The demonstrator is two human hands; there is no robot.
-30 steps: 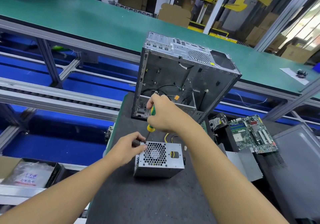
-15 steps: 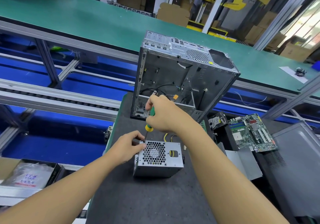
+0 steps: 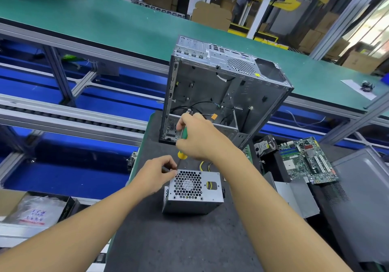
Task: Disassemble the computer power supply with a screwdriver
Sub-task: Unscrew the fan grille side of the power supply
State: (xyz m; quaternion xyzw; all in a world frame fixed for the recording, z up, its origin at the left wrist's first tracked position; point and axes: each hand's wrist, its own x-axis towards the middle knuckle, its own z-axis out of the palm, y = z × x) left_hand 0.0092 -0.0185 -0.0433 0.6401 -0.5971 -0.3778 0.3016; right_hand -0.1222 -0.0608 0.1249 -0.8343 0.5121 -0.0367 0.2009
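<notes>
While the right hand (image 3: 200, 138) was clamped round the green handle of the screwdriver (image 3: 184, 134), shaft near upright and pointing down at the far-left corner of the power supply (image 3: 193, 194), the left hand (image 3: 154, 175) pinched that same corner with curled fingers. The power supply sat fan grille up on the dark mat (image 3: 168, 240), just in front of the stripped computer case (image 3: 221, 95). The tip was hidden by the left fingers, so seating in a screw head was unclear. Risks, as judged: a tilted or badly seated tip could cam out and jab the left fingertips right beside it; a freed screw could roll off the mat; weak bracing could let the box skid.
</notes>
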